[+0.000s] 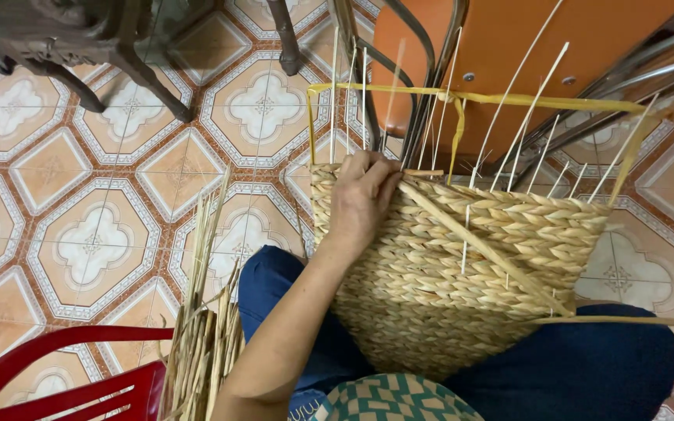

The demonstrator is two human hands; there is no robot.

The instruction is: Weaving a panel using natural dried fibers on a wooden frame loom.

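Home floor used as a craft spot: patterned orange-and-white ceramic floor tiles (pixel 95 234) throughout, dark carved wooden furniture legs (pixel 142 74) at 11 o'clock, orange metal-framed chair (pixel 524 47) at 1, red plastic stool (pixel 64 382) at 8.

Soft even daylight, sharp focus

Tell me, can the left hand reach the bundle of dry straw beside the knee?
Probably yes. The left hand grips the woven basket's rim, and the straw bundle stands just beside that arm, with nothing between.
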